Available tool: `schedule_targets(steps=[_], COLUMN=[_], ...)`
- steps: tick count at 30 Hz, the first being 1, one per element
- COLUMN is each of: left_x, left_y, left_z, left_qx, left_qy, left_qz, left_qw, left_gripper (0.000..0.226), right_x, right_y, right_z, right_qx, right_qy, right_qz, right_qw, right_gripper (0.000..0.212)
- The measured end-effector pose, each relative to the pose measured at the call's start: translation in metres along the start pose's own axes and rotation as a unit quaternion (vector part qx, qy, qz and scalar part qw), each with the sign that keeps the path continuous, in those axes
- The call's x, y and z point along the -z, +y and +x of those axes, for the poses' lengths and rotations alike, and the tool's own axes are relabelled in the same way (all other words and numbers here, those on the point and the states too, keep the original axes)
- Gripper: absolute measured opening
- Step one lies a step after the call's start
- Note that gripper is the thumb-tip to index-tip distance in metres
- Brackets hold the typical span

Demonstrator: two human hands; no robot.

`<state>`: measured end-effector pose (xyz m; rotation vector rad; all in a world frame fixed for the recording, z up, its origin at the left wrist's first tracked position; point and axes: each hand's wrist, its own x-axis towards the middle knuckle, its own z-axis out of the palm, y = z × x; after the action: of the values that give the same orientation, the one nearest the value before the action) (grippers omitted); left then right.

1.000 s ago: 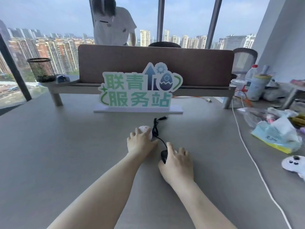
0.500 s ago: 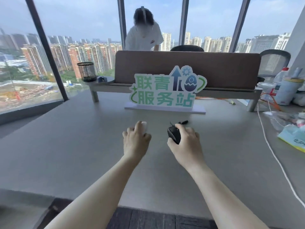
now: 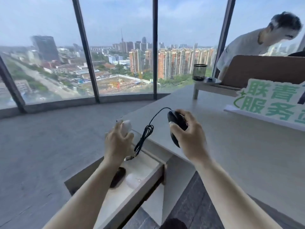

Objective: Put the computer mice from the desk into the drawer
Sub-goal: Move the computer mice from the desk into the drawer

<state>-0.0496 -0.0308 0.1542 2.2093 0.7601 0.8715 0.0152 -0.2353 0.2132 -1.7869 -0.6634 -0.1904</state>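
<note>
Carry step: my left hand gripped the white mouse, my right hand the black mouse, above the open drawer; lowering and release would follow

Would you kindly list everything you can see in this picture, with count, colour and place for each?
white mouse: 1, white, held in the left hand above the drawer
black mouse: 1, black, held in the right hand, its cable dangling into the drawer
drawer: 1, pale, open at the desk's left end
mice in drawer: 2, one black, one white
desk: 1, grey
sign: 1, green and white, far right on desk
mesh cup: 1, black, on a riser
other person: 1, white shirt, behind the partition
left hand: 1
right hand: 1
</note>
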Motion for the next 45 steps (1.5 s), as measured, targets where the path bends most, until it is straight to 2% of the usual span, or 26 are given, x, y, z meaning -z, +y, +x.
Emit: schedule_targets(steps=[3, 5, 8, 12, 16, 19, 21, 23, 25, 27, 30, 32, 35, 37, 40, 43, 45], left_x=[0.020, 0.022, 0.011, -0.010, -0.032, -0.044, -0.050, -0.053, -0.055, -0.056, -0.056, -0.050, -0.030, -0.010, 0.025, 0.056, 0.069], left_y=[-0.058, -0.095, -0.143, -0.170, -0.190, -0.205, -0.213, -0.218, -0.220, -0.221, -0.221, -0.217, -0.203, -0.194, -0.193, -0.206, -0.219], left_z=[-0.005, -0.009, -0.018, -0.036, -0.049, -0.058, -0.062, -0.063, -0.062, -0.060, -0.060, -0.058, -0.048, -0.042, -0.042, -0.056, -0.071], left_qx=[0.060, 0.117, 0.205, 0.279, 0.341, 0.359, 0.365, 0.364, 0.359, 0.349, 0.329, 0.324, 0.270, 0.218, 0.169, 0.165, 0.218], left_qy=[-0.012, -0.053, -0.122, -0.193, -0.232, -0.267, -0.283, -0.303, -0.330, -0.349, -0.362, -0.354, -0.295, -0.231, -0.097, 0.004, 0.040], left_qz=[0.070, 0.112, 0.151, 0.187, 0.192, 0.206, 0.223, 0.242, 0.253, 0.267, 0.299, 0.296, 0.280, 0.249, 0.166, 0.122, 0.085], left_qw=[0.996, 0.985, 0.959, 0.922, 0.891, 0.870, 0.858, 0.847, 0.835, 0.828, 0.819, 0.826, 0.873, 0.915, 0.967, 0.979, 0.971], left_gripper=[0.053, 0.055, 0.063, 0.060, 0.054, 0.045, 0.046, 0.054, 0.073, 0.089, 0.093, 0.081, 0.049, 0.044, 0.040, 0.035, 0.038], right_x=[-0.059, -0.095, -0.145, -0.199, -0.241, -0.264, -0.276, -0.284, -0.290, -0.293, -0.294, -0.291, -0.274, -0.256, -0.229, -0.208, -0.201], right_y=[0.004, 0.015, 0.045, 0.086, 0.116, 0.129, 0.137, 0.145, 0.151, 0.155, 0.156, 0.153, 0.136, 0.122, 0.107, 0.095, 0.090], right_z=[-0.009, -0.015, -0.026, -0.043, -0.057, -0.062, -0.065, -0.069, -0.074, -0.077, -0.080, -0.079, -0.075, -0.074, -0.088, -0.115, -0.136], right_qx=[-0.015, -0.041, -0.091, -0.155, -0.208, -0.212, -0.206, -0.212, -0.225, -0.229, -0.234, -0.229, -0.154, -0.103, -0.059, -0.040, -0.031], right_qy=[-0.074, -0.122, -0.176, -0.274, -0.361, -0.387, -0.407, -0.427, -0.439, -0.441, -0.445, -0.428, -0.375, -0.348, -0.326, -0.362, -0.382], right_qz=[0.011, 0.013, -0.037, -0.119, -0.206, -0.256, -0.290, -0.324, -0.352, -0.371, -0.379, -0.365, -0.351, -0.315, -0.256, -0.195, -0.177], right_qw=[0.997, 0.992, 0.980, 0.942, 0.885, 0.860, 0.841, 0.817, 0.795, 0.785, 0.777, 0.794, 0.844, 0.877, 0.908, 0.911, 0.907], right_gripper=[0.030, 0.028, 0.042, 0.052, 0.056, 0.055, 0.053, 0.059, 0.067, 0.065, 0.065, 0.068, 0.047, 0.031, 0.023, 0.027, 0.033])
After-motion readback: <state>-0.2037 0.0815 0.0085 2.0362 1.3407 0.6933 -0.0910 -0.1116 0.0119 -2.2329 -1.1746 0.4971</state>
